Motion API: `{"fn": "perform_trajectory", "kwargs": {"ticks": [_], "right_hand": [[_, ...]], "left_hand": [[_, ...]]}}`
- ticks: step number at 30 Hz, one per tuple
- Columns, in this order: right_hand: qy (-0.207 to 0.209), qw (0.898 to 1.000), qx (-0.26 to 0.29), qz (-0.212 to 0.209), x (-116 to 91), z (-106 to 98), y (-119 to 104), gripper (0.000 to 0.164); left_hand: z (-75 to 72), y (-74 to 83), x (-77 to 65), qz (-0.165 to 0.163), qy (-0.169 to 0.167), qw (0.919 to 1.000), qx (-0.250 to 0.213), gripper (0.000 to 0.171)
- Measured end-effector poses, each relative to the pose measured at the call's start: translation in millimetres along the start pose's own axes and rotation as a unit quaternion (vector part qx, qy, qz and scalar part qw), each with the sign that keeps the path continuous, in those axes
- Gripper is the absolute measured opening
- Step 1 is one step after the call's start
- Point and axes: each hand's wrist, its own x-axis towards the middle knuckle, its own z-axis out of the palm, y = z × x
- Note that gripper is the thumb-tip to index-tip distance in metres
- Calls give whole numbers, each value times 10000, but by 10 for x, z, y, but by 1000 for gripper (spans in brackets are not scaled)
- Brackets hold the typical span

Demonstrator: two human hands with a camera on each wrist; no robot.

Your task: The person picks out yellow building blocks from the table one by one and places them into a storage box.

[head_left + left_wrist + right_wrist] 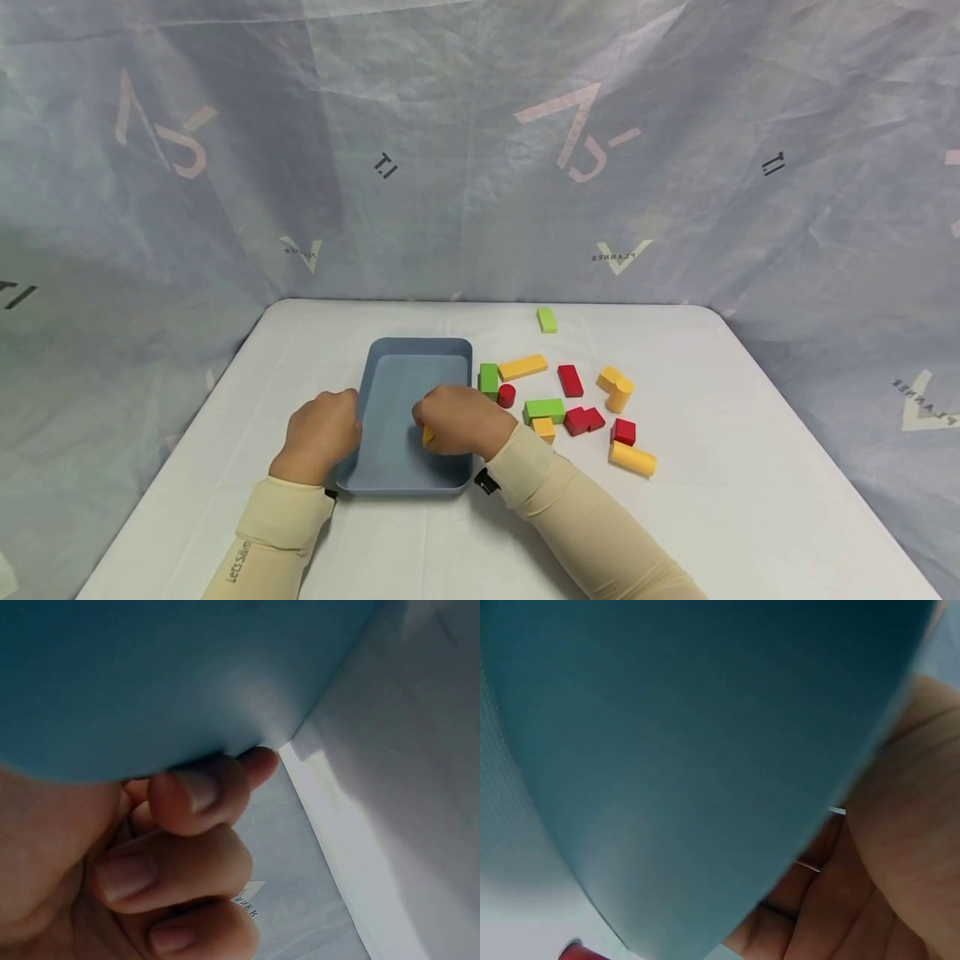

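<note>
A blue-grey tray (405,492) lies on the table, left of the middle. At its left side my left hand (324,429) grips the rim; in the left wrist view its curled fingers (180,862) show beside the outer wall (195,690). My right hand (461,419) reaches over the tray's right rim and holds a yellow block (427,435), of which only a small part shows beneath the fingers. In the right wrist view the tray wall (682,787) hides the fingertips and the block.
Right of the tray lie several loose blocks: a red cylinder (506,396), a green block (488,380), a long yellow block (523,367), a red block (570,381) and a yellow cylinder (632,459). A light green block (547,321) sits near the back edge.
</note>
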Motion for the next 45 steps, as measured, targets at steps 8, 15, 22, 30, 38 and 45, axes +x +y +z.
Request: {"fn": "perform_trajectory", "kwargs": {"ticks": [8, 15, 22, 30, 38, 45], "right_hand": [[-31, 10000, 79, -4, -11, 0, 2, 8], [-18, 10000, 89, -28, -23, 4, 6, 10], [11, 10000, -16, -14, -28, 49, 37, 16], [-79, 9999, 102, 19, -96, -31, 24, 30], [-128, 9986, 431, 295, -256, -357, -25, 39], [24, 9979, 551, 342, -391, -552, 72, 38]], "left_hand": [[-4, 17, -5, 13, 15, 10000, 48, 10], [5, 23, 5, 41, 70, 9999, 81, 11], [12, 40, 18, 13, 23, 10000, 76, 16], [10, 49, 19, -19, -67, 9999, 75, 14], [-3, 43, 5, 2, -30, 10000, 90, 12], [-12, 32, 3, 15, 14, 10000, 69, 14]]}}
